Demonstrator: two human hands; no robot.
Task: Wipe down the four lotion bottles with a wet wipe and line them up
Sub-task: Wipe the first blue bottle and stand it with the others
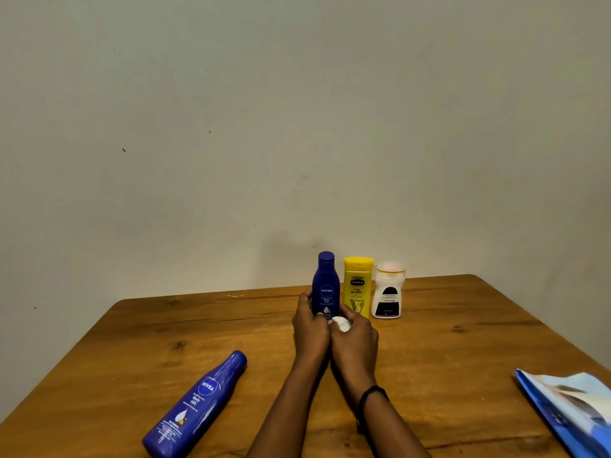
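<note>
Toward the far edge of the wooden table [463,342], your two hands meet at the foot of the small blue bottle [325,285], which stands upright at the left end of a row of three. Your left hand [309,328] grips the bottle low on its left side, fingers curled round the body and the thumb up against its label. Your right hand [355,342] lies just right of it, wrists almost touching, its fingers bunched tight round a crumpled white wet wipe [341,323] that is pressed to the bottle's lower front, near the base. Just right of the blue bottle stands the yellow bottle [357,285], upright and so close that you cannot tell whether the two touch; your right hand hides its lower left corner. Right again, a small gap away, stands the white bottle [387,295] with a dark label and a pale cap. Well apart from the row, at the near left, the large blue bottle [198,404] lies on its side, cap pointing far and right, well clear of both hands. At the near right edge lies a blue and white wipes packet [575,411], partly cut off by the frame. A dark wristband [370,396] circles your right wrist. A pale wall [297,127] rises behind the table.
</note>
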